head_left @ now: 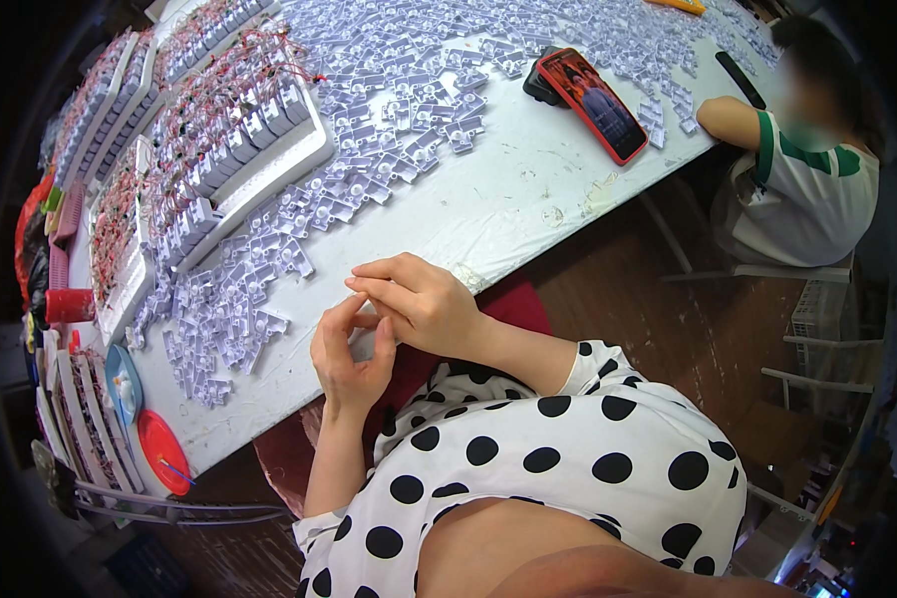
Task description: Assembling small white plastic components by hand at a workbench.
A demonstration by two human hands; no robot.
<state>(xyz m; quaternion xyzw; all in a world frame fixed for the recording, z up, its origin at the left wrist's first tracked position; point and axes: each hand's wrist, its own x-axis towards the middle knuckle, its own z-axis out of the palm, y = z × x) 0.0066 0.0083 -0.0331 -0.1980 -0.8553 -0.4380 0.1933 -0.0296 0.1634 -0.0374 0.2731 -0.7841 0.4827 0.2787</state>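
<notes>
My left hand (351, 361) is at the near edge of the table, its fingers bent and its thumb raised apart from them. Nothing shows in its grip. My right hand (424, 307) lies against it, fingers stretched out loosely past the left fingertips, and I see nothing held there. The right thumb is mostly hidden. Just beyond the hands spread many small pale plastic housings (234, 284), loosely piled on the white-covered table (389, 227).
White trays (279, 159) hold rows of housings with red wires at the left. A red-cased phone (596, 108) leans on a black object. A blue dish (124, 384) and a red dish (164, 450) stand at the near left. Another person (802, 189) sits at the right.
</notes>
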